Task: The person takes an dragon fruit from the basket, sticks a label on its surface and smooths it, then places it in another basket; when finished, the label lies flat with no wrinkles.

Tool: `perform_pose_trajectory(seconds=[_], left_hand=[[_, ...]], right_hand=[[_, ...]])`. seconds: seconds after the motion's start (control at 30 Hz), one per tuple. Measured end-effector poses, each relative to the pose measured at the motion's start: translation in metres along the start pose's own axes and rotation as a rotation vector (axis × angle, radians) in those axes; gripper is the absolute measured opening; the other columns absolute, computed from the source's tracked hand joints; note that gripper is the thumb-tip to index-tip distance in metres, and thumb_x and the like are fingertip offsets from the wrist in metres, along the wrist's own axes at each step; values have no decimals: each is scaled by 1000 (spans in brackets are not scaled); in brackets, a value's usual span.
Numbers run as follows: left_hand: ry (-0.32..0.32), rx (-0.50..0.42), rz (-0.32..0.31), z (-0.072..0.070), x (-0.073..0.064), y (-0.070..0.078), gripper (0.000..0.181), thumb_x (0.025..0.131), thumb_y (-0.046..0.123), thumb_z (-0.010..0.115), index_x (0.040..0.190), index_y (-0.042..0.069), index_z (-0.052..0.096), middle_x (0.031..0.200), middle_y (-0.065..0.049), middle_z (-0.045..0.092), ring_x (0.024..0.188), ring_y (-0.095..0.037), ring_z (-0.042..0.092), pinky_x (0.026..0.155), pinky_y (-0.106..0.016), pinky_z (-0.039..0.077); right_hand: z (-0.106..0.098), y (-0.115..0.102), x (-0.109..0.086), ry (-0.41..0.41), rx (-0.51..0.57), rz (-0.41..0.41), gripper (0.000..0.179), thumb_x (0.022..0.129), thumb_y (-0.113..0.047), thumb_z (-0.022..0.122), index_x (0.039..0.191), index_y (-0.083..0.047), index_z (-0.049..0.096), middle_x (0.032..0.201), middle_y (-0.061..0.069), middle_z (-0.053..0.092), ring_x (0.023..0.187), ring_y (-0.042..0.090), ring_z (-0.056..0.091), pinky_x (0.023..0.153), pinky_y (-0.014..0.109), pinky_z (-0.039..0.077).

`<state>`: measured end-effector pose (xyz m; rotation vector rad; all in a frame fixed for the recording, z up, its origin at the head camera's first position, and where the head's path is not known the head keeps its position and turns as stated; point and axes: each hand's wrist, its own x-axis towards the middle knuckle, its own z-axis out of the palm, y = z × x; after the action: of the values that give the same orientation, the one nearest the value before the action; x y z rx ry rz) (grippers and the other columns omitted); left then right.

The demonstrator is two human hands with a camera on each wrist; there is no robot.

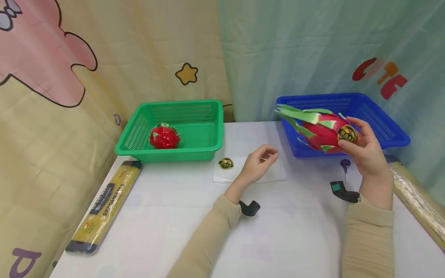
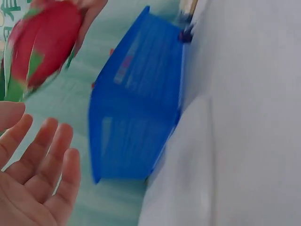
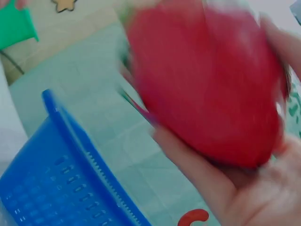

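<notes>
Raised in front of the blue basket, a dragon fruit with long green leaf tips and a round black-and-gold sticker is held by my right hand. In the right wrist view, fingers curl round the red fruit, which is blurred. My left hand hovers near the middle of the table with bent, relaxed fingers and nothing in them. Below it lies a clear flat sheet with a similar round sticker at its left side. Another red dragon fruit sits inside the green basket.
A yellow spaghetti pack lies along the table's left side. On the right, a similar long pack lies partly behind the right arm. A small purple lollipop is in front of the blue basket. Printed curtains hang behind.
</notes>
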<state>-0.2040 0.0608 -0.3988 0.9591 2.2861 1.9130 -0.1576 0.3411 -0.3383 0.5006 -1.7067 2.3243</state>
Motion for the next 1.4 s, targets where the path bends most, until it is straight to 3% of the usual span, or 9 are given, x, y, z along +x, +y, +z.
perform_pose_trajectory(seconds=[0.13,0.2,0.27,0.4,0.63,0.9,1.13,1.27,1.4], left_hand=[[67,-55,-34,35,10,-2,23,94,18,57,115,7,59,112,-9,63,94,-12,60,80,-21,47],[106,-79,-64,49,14,-4,26,94,20,58,118,10,58,115,-9,61,94,-10,59,80,-21,47],[121,-81,-85,60,18,-6,29,94,21,58,122,11,57,119,-9,59,95,-10,58,79,-21,47],[135,-53,-122,73,28,-11,31,95,24,56,124,13,58,119,-4,59,95,-9,57,77,-19,47],[241,-49,-127,76,40,-19,22,92,24,62,109,11,68,103,2,67,83,-2,58,70,-17,48],[290,-56,-141,77,47,-19,16,89,19,66,100,10,72,95,0,69,78,-2,58,68,-16,47],[252,-43,-147,72,47,-17,16,90,19,65,101,9,71,97,1,69,80,-3,59,72,-16,47],[180,-40,-162,67,45,-15,20,93,19,60,108,11,69,103,0,68,83,-4,58,75,-17,47],[81,-64,-176,58,39,-13,25,95,19,57,117,12,65,109,0,65,82,-4,59,73,-17,48]], right_hand=[[13,7,20,371,-193,-3,60,81,4,68,132,-17,43,128,5,47,112,16,48,76,19,51],[16,17,30,457,-378,0,65,79,-4,74,133,-20,42,132,3,46,118,15,44,83,18,48],[16,28,37,487,-548,-1,68,78,-10,76,135,-21,40,136,3,44,122,15,41,92,22,44],[11,46,39,465,-834,28,71,79,-22,76,139,-21,37,137,4,44,123,18,42,100,34,40],[10,63,41,353,-1140,113,77,82,-47,68,143,-16,33,136,17,45,119,39,45,96,57,37],[9,70,41,254,-1418,140,73,83,-54,60,139,-14,37,132,22,47,102,42,52,79,60,42],[14,68,42,196,-1451,203,62,89,-42,56,136,-5,39,126,25,51,99,44,53,79,58,42],[16,68,41,238,-1420,195,49,92,-28,52,132,0,43,127,24,53,103,45,53,84,56,40],[16,70,40,319,-1368,125,38,95,-22,49,127,-1,49,124,22,56,105,44,53,86,57,39]])
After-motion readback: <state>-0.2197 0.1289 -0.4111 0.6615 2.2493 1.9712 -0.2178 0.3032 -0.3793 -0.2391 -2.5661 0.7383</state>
